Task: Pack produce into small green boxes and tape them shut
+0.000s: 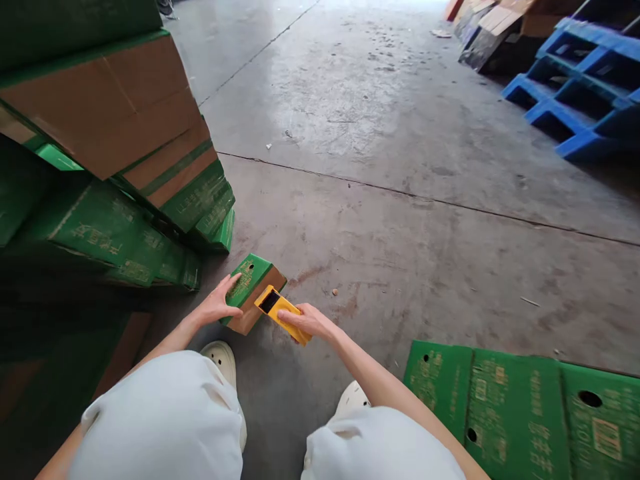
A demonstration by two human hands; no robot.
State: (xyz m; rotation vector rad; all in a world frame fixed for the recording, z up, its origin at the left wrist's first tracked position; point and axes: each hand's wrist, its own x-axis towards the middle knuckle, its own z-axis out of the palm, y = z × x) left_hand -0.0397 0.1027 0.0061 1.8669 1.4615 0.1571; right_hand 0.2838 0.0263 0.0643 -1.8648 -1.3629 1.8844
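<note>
My left hand (pixel 218 303) grips a small green and brown cardboard box (pixel 254 277). Its fingers lie over the printed green top, and its thumb is against the brown side. My right hand (pixel 310 320) is closed around a yellow handheld tool (pixel 286 321) with a dark recess at its front end; its exact kind I cannot make out. The tool's front end is at the brown side of the box, and whether they touch I cannot tell. Both hands are low, in front of my knees.
Stacked green cartons (pixel 93 230) rise close on the left. Flattened green cardboard (pixel 517 407) lies at the lower right. Blue pallets (pixel 580 93) stand at the upper right beside cardboard boxes (pixel 493 33). The concrete floor (pixel 380 220) has a long dark joint and small debris.
</note>
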